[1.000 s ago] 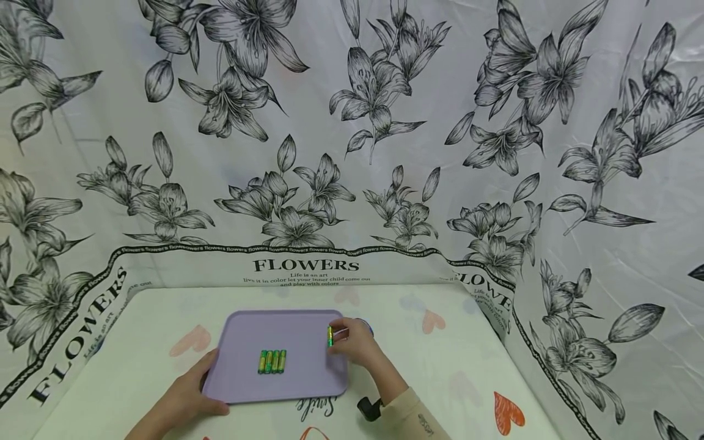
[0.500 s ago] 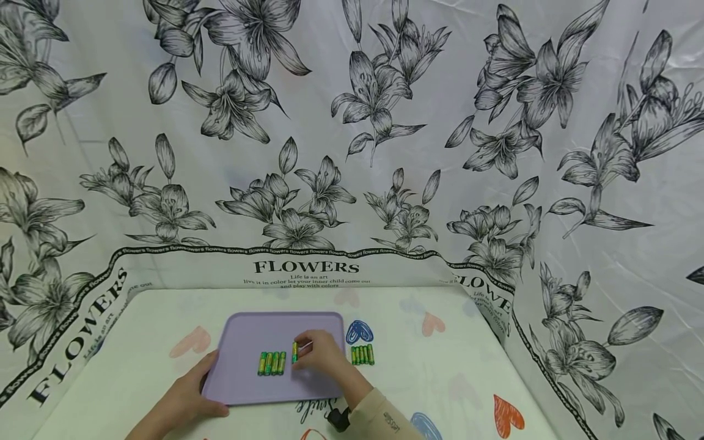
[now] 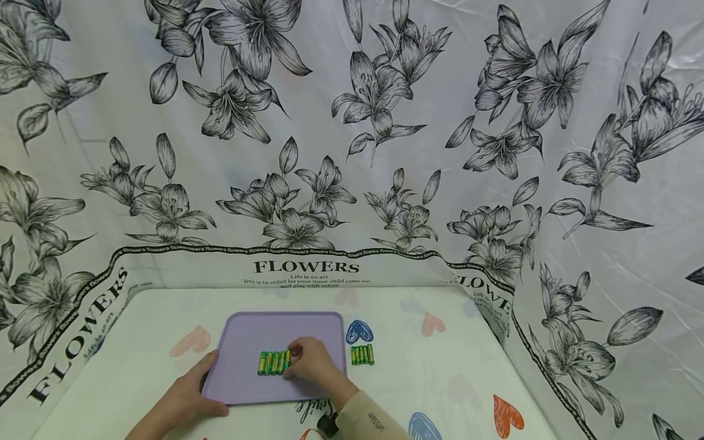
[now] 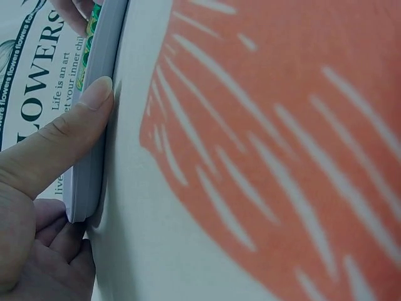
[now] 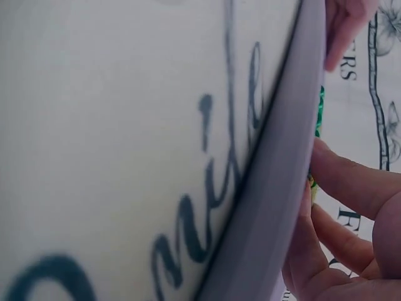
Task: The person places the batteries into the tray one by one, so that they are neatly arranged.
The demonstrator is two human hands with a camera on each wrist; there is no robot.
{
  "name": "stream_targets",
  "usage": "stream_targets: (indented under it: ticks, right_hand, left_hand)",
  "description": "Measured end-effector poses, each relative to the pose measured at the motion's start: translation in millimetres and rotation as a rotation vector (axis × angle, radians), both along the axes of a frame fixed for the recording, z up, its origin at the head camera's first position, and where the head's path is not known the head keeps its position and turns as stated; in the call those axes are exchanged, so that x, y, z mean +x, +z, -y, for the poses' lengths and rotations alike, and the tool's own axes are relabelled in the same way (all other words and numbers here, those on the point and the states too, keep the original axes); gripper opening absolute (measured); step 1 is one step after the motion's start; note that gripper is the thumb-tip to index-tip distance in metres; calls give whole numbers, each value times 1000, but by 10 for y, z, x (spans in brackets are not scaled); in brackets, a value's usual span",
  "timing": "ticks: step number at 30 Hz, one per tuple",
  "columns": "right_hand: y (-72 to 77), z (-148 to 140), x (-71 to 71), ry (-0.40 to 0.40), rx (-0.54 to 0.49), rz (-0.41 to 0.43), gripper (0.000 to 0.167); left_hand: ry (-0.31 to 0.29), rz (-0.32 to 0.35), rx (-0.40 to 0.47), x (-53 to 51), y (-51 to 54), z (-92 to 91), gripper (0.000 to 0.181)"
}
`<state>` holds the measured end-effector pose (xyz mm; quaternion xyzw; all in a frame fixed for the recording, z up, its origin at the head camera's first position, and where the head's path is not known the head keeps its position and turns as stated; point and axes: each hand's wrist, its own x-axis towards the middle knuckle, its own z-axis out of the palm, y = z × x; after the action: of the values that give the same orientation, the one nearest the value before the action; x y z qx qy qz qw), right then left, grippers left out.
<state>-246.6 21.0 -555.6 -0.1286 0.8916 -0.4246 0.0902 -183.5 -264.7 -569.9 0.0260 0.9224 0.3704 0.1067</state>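
Note:
A lilac tray (image 3: 244,333) lies on the covered table, with several green and yellow batteries (image 3: 269,363) side by side in a row on it. At the row's right end my right hand (image 3: 315,362) pinches one battery (image 3: 288,359) upright in line with the others, between thumb and fingers. The right wrist view shows the tray's side wall (image 5: 269,182) hiding most of that battery. My left hand (image 3: 187,391) holds the tray's near left corner. In the left wrist view its thumb (image 4: 69,138) lies along the near edge and its fingers curl round the corner.
Several more batteries (image 3: 362,355) stand in a row on the white cloth (image 3: 440,366), just right of the tray, below a printed blue heart (image 3: 360,331). A flower-printed curtain (image 3: 385,208) encloses the table at the back and sides.
My right hand has carried a battery leftward from the tray's right edge to the end of the row. The left hand has stayed on the tray corner.

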Motion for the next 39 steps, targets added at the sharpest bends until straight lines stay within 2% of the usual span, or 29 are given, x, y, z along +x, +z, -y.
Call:
stream_targets:
  ticks: [6,13,20,26,33,39]
  right_hand:
    - [-36,17,-3,-6,34,-19,57]
    - [16,-143,-4,-20,-32,5,62]
    - [81,-550,-7,-43,-92,-21,57]
    - [155,-1006,-20,-83,-98,-63,57]
    - [104,-1569,-55,-143,31,-77,64]
    - [26,-1870,-70,-139,97,-17,75]
  left_hand:
    - [-1,-7,-5,14,19,-6,142]
    - [6,0,0,9,20,-5,144]
    - [-17,-71,3,26,-10,4,138]
    - [-14,-47,39,50,-2,-11,141]
    - [-10,-40,42,53,27,-25,142]
    - [-11,-38,36,43,-1,-10,143]
